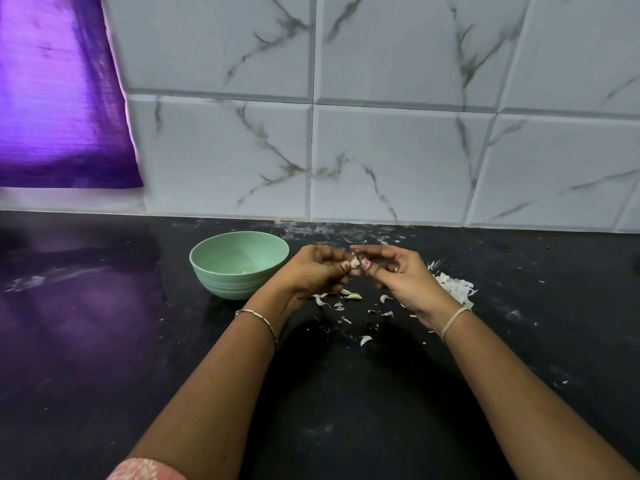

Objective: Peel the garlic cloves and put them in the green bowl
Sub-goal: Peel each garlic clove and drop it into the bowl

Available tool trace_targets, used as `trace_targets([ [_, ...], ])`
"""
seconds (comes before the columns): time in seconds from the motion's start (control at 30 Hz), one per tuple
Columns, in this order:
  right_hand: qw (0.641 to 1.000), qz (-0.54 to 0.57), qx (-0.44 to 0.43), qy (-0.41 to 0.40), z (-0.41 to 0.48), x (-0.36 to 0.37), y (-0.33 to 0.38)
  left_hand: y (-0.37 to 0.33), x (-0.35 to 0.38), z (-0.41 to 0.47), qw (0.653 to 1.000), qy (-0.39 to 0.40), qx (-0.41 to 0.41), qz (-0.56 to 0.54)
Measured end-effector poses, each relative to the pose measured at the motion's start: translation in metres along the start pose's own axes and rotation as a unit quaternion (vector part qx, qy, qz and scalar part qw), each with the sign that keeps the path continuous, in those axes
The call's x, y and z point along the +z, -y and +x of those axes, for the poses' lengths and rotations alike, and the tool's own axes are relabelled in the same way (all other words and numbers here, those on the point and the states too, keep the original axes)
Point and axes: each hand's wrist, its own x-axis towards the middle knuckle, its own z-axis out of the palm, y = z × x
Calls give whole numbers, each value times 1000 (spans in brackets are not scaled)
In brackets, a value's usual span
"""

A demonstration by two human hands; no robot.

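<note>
Beside ribbed green bowl (231,283), left hand (316,269) and right hand (400,273), pinch-grip on papery clove (355,263).

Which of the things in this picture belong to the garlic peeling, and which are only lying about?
Belong to the job:
- garlic clove, pinched between left hand and right hand
- green bowl
- loose cloves on the counter

Only lying about:
- heap of skins
- purple cloth
</note>
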Motion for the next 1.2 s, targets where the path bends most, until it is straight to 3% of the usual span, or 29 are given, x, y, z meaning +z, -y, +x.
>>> trace_targets([
  [0.2,998,66,-4,-21,-1,5,3,-3,1,-5,995,24,-52,-85],
  [0.33,993,112,17,-25,0,3,7,-5,0,-5,999,10,-38,-12],
  [0.43,997,64,29,-21,0,-6,9,1,-2,1,993,-51,-17,101],
  [0.5,999,17,42,-1,-1,-11,10,5,-3,5,965,-79,1,250],
  [0.57,998,-28,56,22,-2,-15,9,8,-3,5,899,-84,17,430],
  [0.63,993,-78,71,48,-3,-17,7,8,0,2,855,-94,28,510],
  [0.87,949,-211,117,201,-4,-21,12,8,-1,0,856,-48,46,513],
  [1.0,935,-241,155,211,-3,-19,15,10,-1,3,846,25,50,531],
  [1.2,931,-241,174,211,0,-15,18,12,-1,4,848,22,53,527],
])
